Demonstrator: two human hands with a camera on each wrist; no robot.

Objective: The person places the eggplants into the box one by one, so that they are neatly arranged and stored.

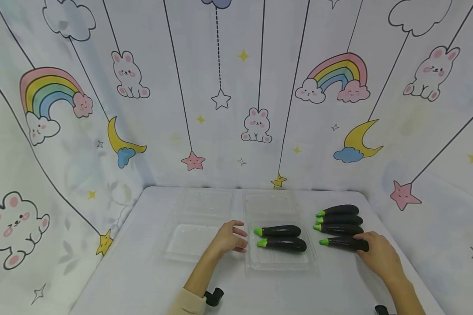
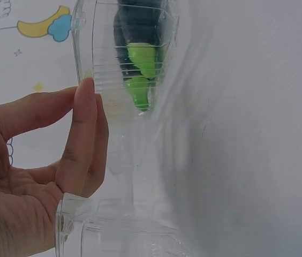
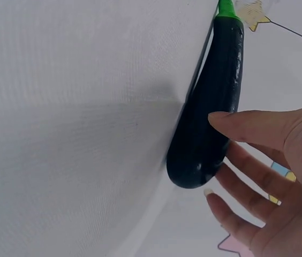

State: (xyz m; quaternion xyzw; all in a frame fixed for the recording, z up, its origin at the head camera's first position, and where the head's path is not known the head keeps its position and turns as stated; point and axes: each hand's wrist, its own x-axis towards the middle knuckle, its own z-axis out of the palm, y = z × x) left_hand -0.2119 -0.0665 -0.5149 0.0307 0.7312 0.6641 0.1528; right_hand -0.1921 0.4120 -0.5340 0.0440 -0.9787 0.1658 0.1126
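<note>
My right hand [image 1: 380, 256] holds the rounded end of a dark eggplant [image 1: 340, 243] with a bright green stem, thumb on one side and fingers on the other. In the right wrist view, this eggplant [image 3: 207, 107] slants from its green stem down to the thumb. Three more eggplants [image 1: 340, 229] lie side by side just beyond it. My left hand [image 1: 229, 238] hovers by the left edge of a clear plastic container [image 1: 280, 265], fingers spread and loosely bent. Two eggplants [image 1: 281, 245] lie in that container, stems pointing left; their green stems [image 2: 138, 91] show through its wall in the left wrist view.
A second clear container [image 1: 181, 240] sits to the left, partly behind my left forearm. Clear lids [image 1: 272, 205] lie folded back behind both containers. The white table [image 1: 142, 280] meets a patterned cloth [image 1: 173, 87] at its back and sides.
</note>
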